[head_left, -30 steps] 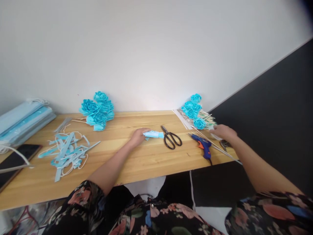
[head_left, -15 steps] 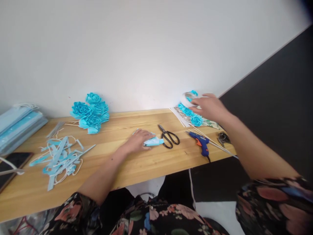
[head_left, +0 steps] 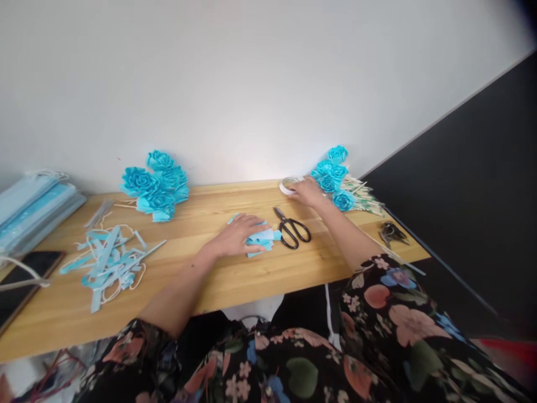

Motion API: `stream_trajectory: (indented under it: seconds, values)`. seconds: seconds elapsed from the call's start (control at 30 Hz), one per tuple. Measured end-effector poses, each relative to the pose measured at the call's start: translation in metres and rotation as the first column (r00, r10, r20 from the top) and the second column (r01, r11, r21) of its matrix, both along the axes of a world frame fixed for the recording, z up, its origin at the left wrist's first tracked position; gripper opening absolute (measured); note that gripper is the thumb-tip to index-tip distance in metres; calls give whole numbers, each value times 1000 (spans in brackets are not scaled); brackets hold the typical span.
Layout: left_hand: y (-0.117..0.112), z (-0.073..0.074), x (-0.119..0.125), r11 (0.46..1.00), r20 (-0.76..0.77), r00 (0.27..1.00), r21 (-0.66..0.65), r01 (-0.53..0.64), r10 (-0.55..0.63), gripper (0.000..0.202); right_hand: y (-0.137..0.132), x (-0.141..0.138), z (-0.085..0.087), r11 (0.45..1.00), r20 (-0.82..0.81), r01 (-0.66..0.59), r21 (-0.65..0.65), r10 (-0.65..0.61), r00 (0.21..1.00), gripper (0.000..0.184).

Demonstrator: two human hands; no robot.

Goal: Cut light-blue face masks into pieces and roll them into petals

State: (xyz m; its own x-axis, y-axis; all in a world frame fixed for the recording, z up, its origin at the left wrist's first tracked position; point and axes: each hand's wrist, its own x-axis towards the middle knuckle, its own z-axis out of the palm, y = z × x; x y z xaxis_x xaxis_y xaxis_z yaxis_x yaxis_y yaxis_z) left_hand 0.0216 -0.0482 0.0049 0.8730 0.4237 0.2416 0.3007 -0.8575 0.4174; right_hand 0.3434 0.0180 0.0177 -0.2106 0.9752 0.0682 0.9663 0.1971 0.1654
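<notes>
My left hand [head_left: 237, 236] rests on the wooden table with its fingers stretched out, over several light blue cut pieces [head_left: 262, 240]. The pieces lie under and beside its fingers. My right hand [head_left: 308, 192] has its fingers on the rim of a roll of white tape [head_left: 287, 186], at the table's back edge near the wall. Between the two hands lie scissors with black handles [head_left: 293, 230], partly spread. Just right of my right hand is a bunch of blue flowers [head_left: 331, 174] on thin sticks.
Another bunch of blue flowers [head_left: 157, 184] stands back left. Blue scraps and white cords [head_left: 111, 263] lie in a heap before it. Further left are stacked face masks [head_left: 36, 207] and a phone [head_left: 29, 280]. A small dark metal object [head_left: 392, 232] sits near the right edge.
My right hand has brought the tape roll leftward and down, from above the right flowers to the table's back. My right arm now covers the blue glue gun. The left hand stays on the pieces.
</notes>
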Motion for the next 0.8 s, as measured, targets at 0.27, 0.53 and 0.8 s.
stream_trajectory:
  seconds: [0.27, 0.53, 0.8]
  values:
    - [-2, -7, 1, 993, -55, 996, -102, 63, -69, 45, -2, -6, -4, 997, 15, 58, 41, -59, 998, 33]
    - [-1, -8, -3, 976, 27, 991, -176, 132, -129, 23, 6, -3, -14, 991, -32, 97, 96, -95, 995, 34]
    - [4, -10, -7, 896, 125, 984, -410, 168, -128, 18, 6, 0, -18, 987, -189, 125, 105, -103, 976, 42]
